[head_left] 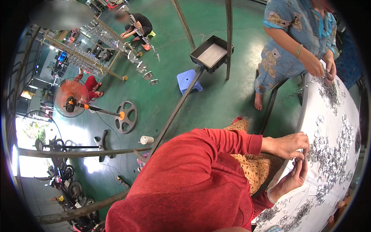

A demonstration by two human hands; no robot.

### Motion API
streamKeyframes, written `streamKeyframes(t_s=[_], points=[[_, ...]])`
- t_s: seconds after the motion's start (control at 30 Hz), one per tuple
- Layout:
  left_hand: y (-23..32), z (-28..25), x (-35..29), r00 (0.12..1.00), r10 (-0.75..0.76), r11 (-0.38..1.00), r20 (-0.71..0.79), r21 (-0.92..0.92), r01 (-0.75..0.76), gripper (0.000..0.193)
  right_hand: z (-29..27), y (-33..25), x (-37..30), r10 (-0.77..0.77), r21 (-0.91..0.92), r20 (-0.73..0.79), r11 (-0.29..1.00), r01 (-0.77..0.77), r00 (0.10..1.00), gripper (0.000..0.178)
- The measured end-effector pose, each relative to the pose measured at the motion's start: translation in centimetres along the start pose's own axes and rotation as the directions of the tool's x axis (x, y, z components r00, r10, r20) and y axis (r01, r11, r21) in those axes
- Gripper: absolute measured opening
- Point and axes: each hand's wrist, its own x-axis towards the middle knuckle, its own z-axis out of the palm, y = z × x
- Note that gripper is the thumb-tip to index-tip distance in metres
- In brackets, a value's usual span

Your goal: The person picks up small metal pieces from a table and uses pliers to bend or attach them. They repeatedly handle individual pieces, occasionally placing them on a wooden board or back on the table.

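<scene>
Over the near edge of the tabletop, the left hand and right hand narrowly pinch 1 mostly hidden small metal piece; loose metal pieces lie heaped across the tabletop.

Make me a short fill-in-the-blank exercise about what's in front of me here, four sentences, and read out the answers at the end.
1. The left hand and right hand nearly meet at the fingertips, near small metal pieces scattered on a table whose top is coloured ____.
2. The sleeves above these hands are coloured ____.
3. The co-worker standing at the table wears clothes printed with cartoon ____.
4. The plastic stool stands on a floor coloured ____.

Missing words: white; red; bears; green.
</scene>
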Motion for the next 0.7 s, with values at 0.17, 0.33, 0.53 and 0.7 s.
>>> streamKeyframes(t_s=[0.17,0.33,0.53,0.7], points=[[0.6,1.0,-0.8,0.996,-0.034,0.999,-0.082,-0.008,0.033,0.01,0.6,-0.3,-0.5,-0.02,-0.007,0.005,1.0,0.02,1.0,0.021],[0.4,-0.7,0.6,0.987,-0.151,0.983,0.044,-0.098,0.155,0.017,2.3,-1.2,-0.1,-0.156,-0.107,0.076,0.981,0.164,0.985,0.016],[-0.1,-0.3,0.2,0.929,-0.349,0.859,0.12,-0.356,0.369,0.011,-3.6,-2.8,4.1,-0.164,-0.036,0.216,0.984,0.176,0.963,0.025],[0.2,0.8,0.3,0.935,-0.339,0.851,0.105,-0.39,0.352,0.008,-15.4,-0.8,11.0,-0.17,-0.31,-0.191,0.945,0.105,0.967,0.021]])
